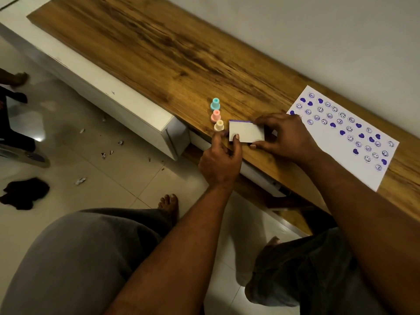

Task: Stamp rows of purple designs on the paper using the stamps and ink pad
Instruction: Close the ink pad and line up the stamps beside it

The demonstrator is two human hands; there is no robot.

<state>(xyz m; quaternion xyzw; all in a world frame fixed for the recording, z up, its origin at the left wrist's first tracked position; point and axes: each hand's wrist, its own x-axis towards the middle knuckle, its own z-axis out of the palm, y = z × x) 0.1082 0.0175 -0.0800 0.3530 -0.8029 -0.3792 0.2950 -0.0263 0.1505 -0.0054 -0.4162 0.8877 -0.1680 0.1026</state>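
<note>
My left grip [219, 160] and right grip [284, 137] both curl round the white ink pad [246, 133]. Three stamps [216, 115] stand just left of the ink pad. The paper [370, 176] lies to its right, on the brown table [159, 53] by a white wall [318, 30].

**Dim, warm room light through a wide-angle lens**

The brightest spot is a small glare on the floor tiles [38, 139] at nine o'clock. The paper [341, 144] at three o'clock and the white ink pad [246, 133] near centre also stand out pale, their edges and purple marks fairly crisp. The left hand [219, 160] and right hand [286, 137] are underexposed, and both forearms, at five and six o'clock, sink toward black with little detail. Shadows on the wooden top [159, 46] are soft, with no hard edges. The lens swells whatever lies along the lower edge, from five to seven o'clock. The dark cloth [25, 193] at eight o'clock is a flat, grainy blot.
</note>
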